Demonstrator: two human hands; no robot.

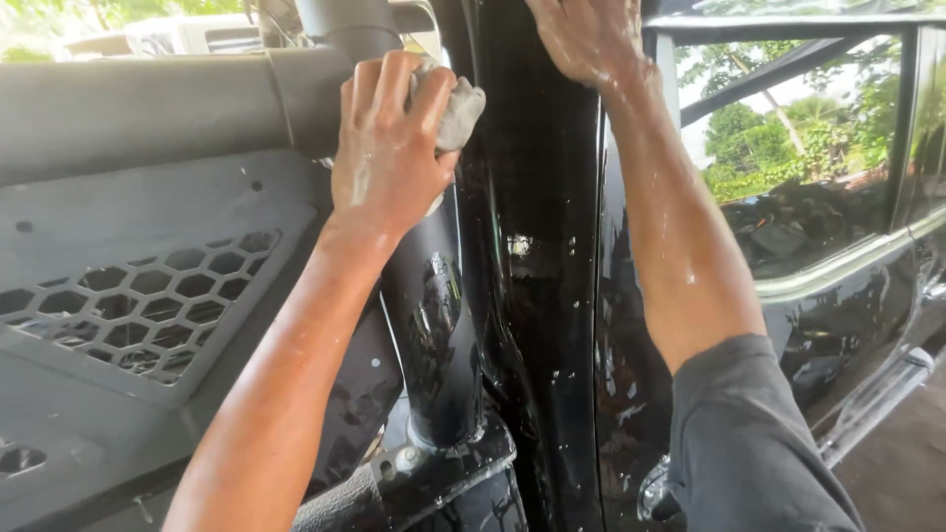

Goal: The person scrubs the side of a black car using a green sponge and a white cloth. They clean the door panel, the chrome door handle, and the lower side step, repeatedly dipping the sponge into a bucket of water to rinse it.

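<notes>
A black car [537, 296] fills the view, its wet glossy pillar running upright through the middle, with beads of water on the paint. To its right sits a side window [798, 158] that mirrors green trees, and below that a door panel slopes away toward a step [877, 394]. On the left lies a matte grey panel [128, 246] with a honeycomb grille [148, 305] (the holes are six-sided), topped by a thick grey bar [138, 103] that meets an upright tube [345, 25].

The left hand [389, 148] is curled around a pale grey cloth [455, 108], pressing it where the tube joins the black pillar. The cloth pokes out past the fingertips on the hand's right side, touching the black surface; the rest is hidden under the palm. The forearm is wet.

The right hand [586, 39] lies flat and open on the pillar near the top edge of the view, fingers cut off by the frame, gripping nothing. It sits just beside the cloth, up and to the right, not touching it. A grey sleeve [749, 443] covers that upper arm.
</notes>
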